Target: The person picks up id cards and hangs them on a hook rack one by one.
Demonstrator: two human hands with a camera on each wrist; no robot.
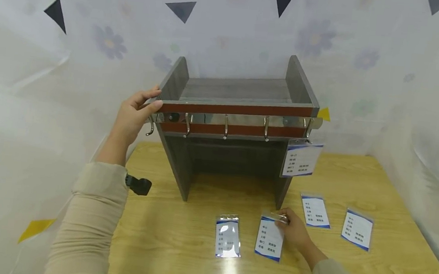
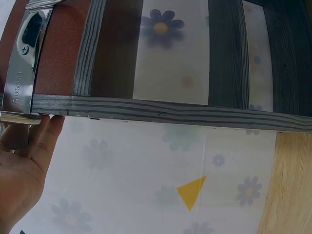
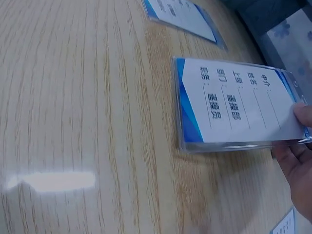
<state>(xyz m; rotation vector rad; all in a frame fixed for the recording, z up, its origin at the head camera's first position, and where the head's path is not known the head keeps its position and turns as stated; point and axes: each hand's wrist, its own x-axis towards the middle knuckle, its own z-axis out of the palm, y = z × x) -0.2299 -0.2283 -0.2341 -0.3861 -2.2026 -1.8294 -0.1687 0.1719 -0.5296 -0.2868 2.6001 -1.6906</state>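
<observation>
A grey wooden rack with a metal hook rail and reddish strips stands on the table. My left hand holds the upper left front corner of this rack, close to the end hook; part of its fingers is hidden behind the rail in the left wrist view. At the front of the table, my right hand pinches the top edge of a clear-sleeved badge, thumb above and fingers below. Another badge hangs from the rightmost hook.
Left of the pinched badge, a glossy badge lies on the wooden table. Two more badges lie to the right, a nearer-in badge and an outer badge. A patterned sheet hangs behind and at both sides.
</observation>
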